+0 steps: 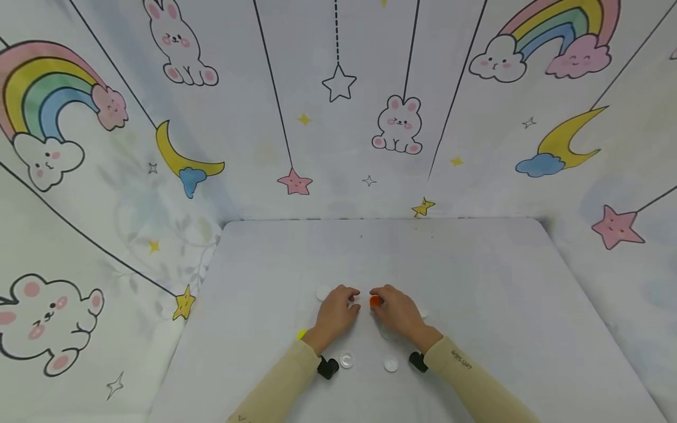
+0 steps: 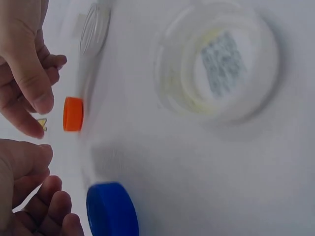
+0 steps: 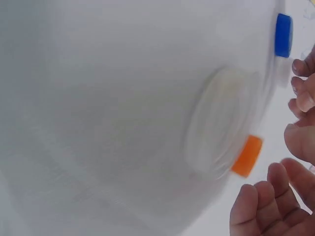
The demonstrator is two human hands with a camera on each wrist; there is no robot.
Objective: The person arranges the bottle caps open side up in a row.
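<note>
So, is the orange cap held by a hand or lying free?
Lying free, it seems: the orange cap sits between both hands with fingertips near; the left wrist view shows gaps.

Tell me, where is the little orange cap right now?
In the head view the orange cap sits on the table between both hands, by the right hand; the left wrist view shows a blue cap nearby.

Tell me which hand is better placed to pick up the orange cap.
Probably the right hand: the orange cap sits at its fingertips, while the left hand is a little further off.
</note>
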